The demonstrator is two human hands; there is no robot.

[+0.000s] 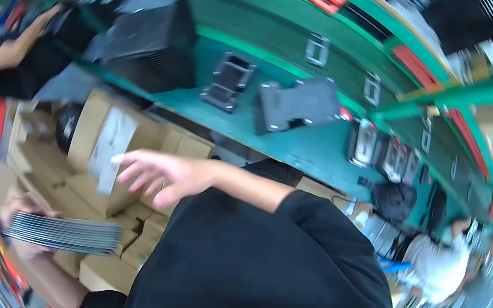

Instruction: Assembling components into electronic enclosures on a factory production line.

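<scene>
My left hand is wrapped round one end of a stack of thin, flat grey plates at the lower left. Seen edge-on, the plates lie pressed together in even layers; what they are exactly cannot be made out. Reaching left across my body, my right hand is in the air with its fingers spread and nothing in it. Behind and below its fingers stands an open cardboard box with a whitish sheet on its side. More brown cartons sit beneath both hands.
A green workbench runs across the scene, bearing a large black case, a dark frame, a dark grey housing and several small devices. One co-worker is at the far left, another in white at the right.
</scene>
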